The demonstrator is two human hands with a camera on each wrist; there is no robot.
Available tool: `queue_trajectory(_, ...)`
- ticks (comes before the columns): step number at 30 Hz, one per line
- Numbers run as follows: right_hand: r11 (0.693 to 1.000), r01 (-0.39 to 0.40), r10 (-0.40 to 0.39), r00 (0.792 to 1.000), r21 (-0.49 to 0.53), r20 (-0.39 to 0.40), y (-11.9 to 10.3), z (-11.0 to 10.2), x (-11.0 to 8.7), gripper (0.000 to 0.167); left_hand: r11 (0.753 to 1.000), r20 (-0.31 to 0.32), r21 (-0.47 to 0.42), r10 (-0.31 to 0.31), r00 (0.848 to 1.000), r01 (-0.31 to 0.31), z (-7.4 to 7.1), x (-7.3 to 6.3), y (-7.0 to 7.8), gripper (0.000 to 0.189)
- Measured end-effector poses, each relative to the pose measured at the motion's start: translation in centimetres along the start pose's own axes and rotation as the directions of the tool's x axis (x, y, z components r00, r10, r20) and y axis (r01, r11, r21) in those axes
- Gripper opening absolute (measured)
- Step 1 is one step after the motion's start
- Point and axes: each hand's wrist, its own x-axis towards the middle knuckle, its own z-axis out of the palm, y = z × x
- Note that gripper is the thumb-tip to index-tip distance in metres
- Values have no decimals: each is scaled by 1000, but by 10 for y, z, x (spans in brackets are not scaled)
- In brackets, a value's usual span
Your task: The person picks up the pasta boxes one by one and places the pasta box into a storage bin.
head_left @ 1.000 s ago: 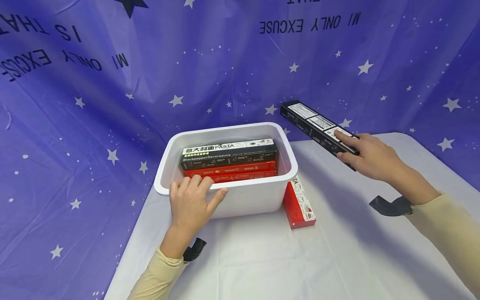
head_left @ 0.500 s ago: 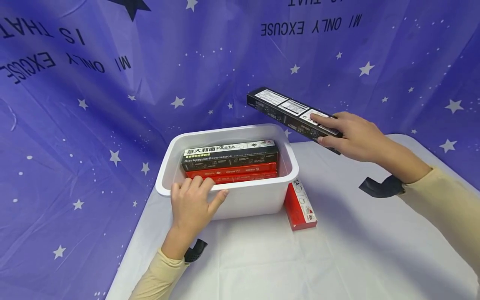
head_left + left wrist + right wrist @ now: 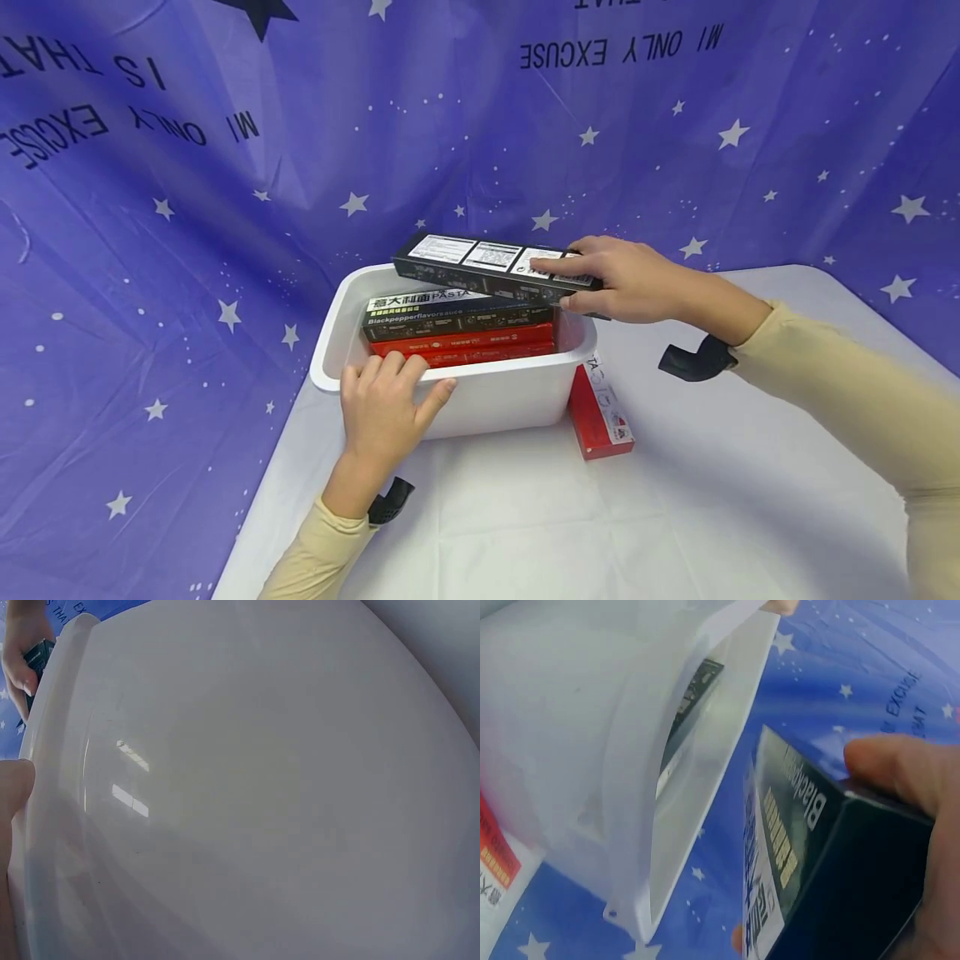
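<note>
My right hand (image 3: 630,279) holds a black pasta box (image 3: 450,265) by its right end, over the far part of a white plastic bin (image 3: 502,400). The box lies nearly level, its white label panels facing up. "Blackpepper" lettering shows on the held box (image 3: 802,795) in the right wrist view. With fingers hooked over the near rim and thumb outside, my left hand (image 3: 382,412) grips the bin. Inside stand a black-and-white pasta box (image 3: 457,322) and red boxes (image 3: 468,342) in front of it. The left wrist view is mostly bin wall (image 3: 262,787).
A red-and-white pasta box (image 3: 600,421) lies on the white-covered table (image 3: 510,517), against the bin's right side and partly hidden by it. A blue star-printed cloth (image 3: 465,133) hangs behind and runs down the left side.
The right hand has carried the black pasta box leftward, from right of the bin to above it, and lower than half a second ago. The left hand stays on the rim.
</note>
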Motion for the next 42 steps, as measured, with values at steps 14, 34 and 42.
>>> queue_trajectory(14, 980, 158, -175, 972, 117, 155, -19, 24, 36, 53, 1000, -14, -5, 4, 1000, -4, 0, -1, -1, 71)
queue_trajectory(34, 942, 229, -265, 956, 244, 128, -13, 39, 47, 51, 1000, -27, 11, 14, 1000, -13, 1, 1, -2, 72)
queue_trajectory(42, 934, 263, -302, 944, 243, 137, -9, 51, 49, 51, 1000, -25, 13, 8, 1000, -8, 1, 1, -1, 72)
